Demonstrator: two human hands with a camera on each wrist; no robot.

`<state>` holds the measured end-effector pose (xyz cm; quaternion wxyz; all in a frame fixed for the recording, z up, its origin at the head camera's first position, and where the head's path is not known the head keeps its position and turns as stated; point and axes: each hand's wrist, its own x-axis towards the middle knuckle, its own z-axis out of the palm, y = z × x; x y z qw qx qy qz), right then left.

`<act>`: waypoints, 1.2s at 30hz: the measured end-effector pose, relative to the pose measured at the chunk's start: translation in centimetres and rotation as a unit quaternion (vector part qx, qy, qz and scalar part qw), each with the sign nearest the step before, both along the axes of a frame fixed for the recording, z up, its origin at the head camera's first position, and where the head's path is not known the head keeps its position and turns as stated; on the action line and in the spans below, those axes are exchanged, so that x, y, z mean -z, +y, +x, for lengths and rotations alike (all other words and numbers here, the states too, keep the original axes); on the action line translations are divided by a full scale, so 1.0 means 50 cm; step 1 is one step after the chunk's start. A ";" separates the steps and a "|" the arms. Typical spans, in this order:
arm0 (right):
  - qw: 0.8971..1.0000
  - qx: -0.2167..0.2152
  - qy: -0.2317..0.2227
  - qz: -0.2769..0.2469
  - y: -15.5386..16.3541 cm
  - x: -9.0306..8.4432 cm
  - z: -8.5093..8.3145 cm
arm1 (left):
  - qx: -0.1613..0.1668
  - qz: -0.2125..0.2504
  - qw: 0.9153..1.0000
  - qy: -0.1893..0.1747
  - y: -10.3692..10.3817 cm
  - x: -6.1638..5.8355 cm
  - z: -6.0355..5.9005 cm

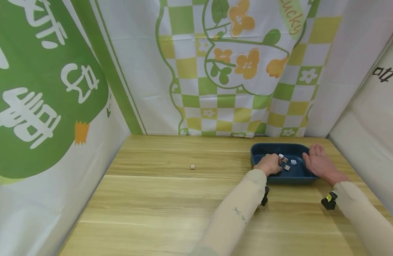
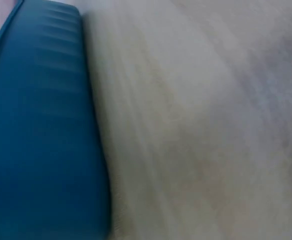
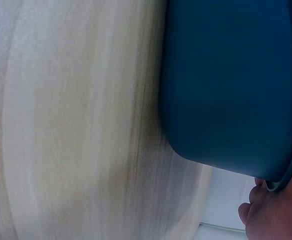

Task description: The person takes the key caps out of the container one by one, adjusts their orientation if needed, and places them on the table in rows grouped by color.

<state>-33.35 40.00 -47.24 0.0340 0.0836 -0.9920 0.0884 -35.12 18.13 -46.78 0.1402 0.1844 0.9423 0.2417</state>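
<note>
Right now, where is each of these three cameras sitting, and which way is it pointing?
Head: worn on the head, looking forward and down at the wooden table, the blue tray and both hands, left hand, right hand, with sleeves.
Left wrist: low beside the tray's outer wall; no body part shows.
Right wrist: low beside the tray; fingertips at its rim.
All three views share the tray and the table.

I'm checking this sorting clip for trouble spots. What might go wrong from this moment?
The blue tray sits near the table's right edge, and the right hand rests on its rim, so a push might slide it. The left hand reaches among small pieces and could knock them out. One lone piece lies apart, easily overlooked.
</note>
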 end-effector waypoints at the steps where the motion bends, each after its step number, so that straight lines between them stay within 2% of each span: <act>1: 1.000 -0.001 0.000 0.001 0.000 0.001 0.000 | 0.004 -0.003 1.000 0.002 0.000 0.003 0.000; 5: 1.000 -0.002 -0.003 -0.003 0.000 0.005 -0.002 | 0.011 -0.011 1.000 0.005 0.001 0.010 0.002; 12: 1.000 0.001 -0.001 -0.004 -0.001 0.003 0.000 | 0.007 -0.016 1.000 0.008 0.001 0.007 0.005; 16: 1.000 0.003 -0.011 -0.007 -0.004 -0.001 0.003 | 0.006 0.000 1.000 0.002 0.000 0.008 0.005; 23: 1.000 0.008 -0.009 -0.018 -0.008 -0.003 0.002 | 0.014 0.009 1.000 0.016 0.003 0.011 -0.002; 29: 0.999 0.014 -0.022 -0.029 -0.007 -0.003 0.001 | 0.000 0.011 1.000 0.011 0.007 0.007 -0.003; 36: 1.000 0.005 -0.007 -0.027 0.000 0.000 -0.003 | 0.012 0.037 0.999 0.017 0.008 -0.002 0.001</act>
